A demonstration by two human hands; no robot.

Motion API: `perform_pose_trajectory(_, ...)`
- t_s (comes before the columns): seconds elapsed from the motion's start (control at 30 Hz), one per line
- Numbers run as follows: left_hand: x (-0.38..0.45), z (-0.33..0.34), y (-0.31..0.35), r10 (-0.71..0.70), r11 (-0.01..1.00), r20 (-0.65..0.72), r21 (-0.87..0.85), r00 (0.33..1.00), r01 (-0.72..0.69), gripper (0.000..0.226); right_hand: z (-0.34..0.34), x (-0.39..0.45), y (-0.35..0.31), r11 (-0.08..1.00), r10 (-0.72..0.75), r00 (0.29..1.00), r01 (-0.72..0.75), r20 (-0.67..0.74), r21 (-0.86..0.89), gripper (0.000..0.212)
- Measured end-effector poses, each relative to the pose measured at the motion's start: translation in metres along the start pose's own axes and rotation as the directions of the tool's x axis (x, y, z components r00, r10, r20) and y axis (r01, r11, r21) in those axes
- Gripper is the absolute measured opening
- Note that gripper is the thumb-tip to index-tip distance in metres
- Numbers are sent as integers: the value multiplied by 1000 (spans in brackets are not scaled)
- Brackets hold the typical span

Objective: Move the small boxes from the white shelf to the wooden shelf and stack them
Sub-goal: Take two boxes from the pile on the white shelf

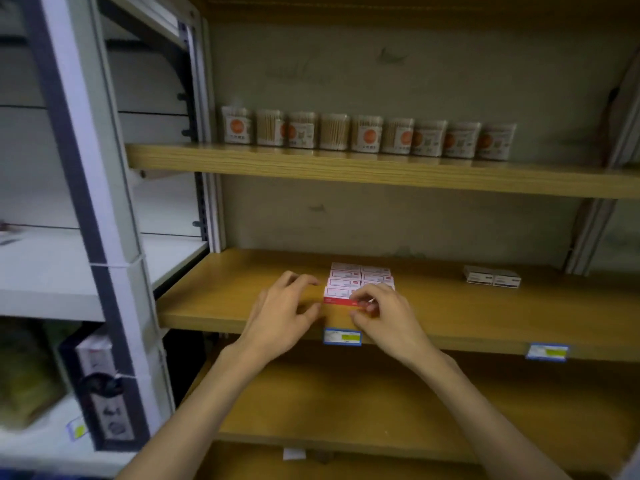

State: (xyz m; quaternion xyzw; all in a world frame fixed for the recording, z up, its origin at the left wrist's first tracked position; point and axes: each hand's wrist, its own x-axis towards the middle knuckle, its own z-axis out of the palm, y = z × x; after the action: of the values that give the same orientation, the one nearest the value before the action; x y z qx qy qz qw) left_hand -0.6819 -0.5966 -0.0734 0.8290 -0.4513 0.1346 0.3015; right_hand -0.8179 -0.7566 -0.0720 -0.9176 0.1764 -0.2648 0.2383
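Several small red-and-white boxes [353,280] lie packed in two columns on the middle wooden shelf [242,292]. My right hand [381,313] pinches the front right corner of the nearest box with thumb and fingertips. My left hand [287,313] hovers just left of the boxes with fingers loosely curled, holding nothing. The white shelf [52,271] stands to the left, and its board in view is bare.
A pair of grey boxes [492,276] sits farther right on the same wooden shelf. A row of cotton-swab jars [367,135] lines the upper wooden shelf. Blue price tags [342,337] hang on the shelf's front edge. A grey upright post [104,209] divides the two shelves.
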Motion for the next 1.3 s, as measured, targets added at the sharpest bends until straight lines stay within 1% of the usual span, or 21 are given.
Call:
perform_pose_trajectory(0.07, -8, -10, -3, 16, 1000, -27, 24, 1000, -15, 38, 5, 1, -7, 998, -46, 999, 46, -3, 35, 19)
perform_pose_trajectory(0.13, -20, -27, -12, -11, 999, -34, 39, 999, 13, 38, 14, 2, -26, 992, -96, 995, 96, -1, 78, 17)
perform_pose_trajectory(0.2, -34, -47, -26, -9, 998, -65, 59, 998, 12, 34, 28, 5, -49, 982, -138, 990, 134, 19, 130, 17)
perform_pose_trajectory(0.3, -53, -77, -56, -16, 997, -81, 80, 997, 23, 23, 53, 8, -91, 958, -206, 979, 204, -12, 201, 16)
perform_pose_trajectory(0.37, -65, -96, -75, -13, 995, -86, 93, 996, 21, 21, 72, 10, -119, 944, -237, 971, 234, -16, 232, 16)
perform_pose_trajectory(0.6, -105, -164, -172, -17, 985, -116, 170, 993, 37, 26, 149, 11, -221, 904, -326, 945, 309, 8, 295, 14)
perform_pose_trajectory(0.7, -122, -195, -220, -26, 980, -121, 193, 992, 49, 29, 185, 15, -269, 896, -333, 943, 313, 9, 315, 14)
perform_pose_trajectory(0.83, -140, -235, -286, -23, 971, -58, 237, 998, 36, 37, 235, 25, -331, 897, -352, 936, 331, 19, 292, 15)
perform_pose_trajectory(0.93, -149, -263, -333, -31, 966, -10, 256, 999, 33, 37, 267, 38, -371, 913, -339, 940, 322, 25, 251, 19)
perform_pose_trajectory(1.1, -153, -305, -399, -76, 968, -26, 237, 997, 79, 36, 311, 65, -417, 944, -288, 957, 279, 30, 174, 20)
perform_pose_trajectory(1.3, -147, -332, -471, -149, 970, -44, 188, 988, 155, 34, 358, 107, -458, 965, -244, 969, 238, 44, 108, 20)
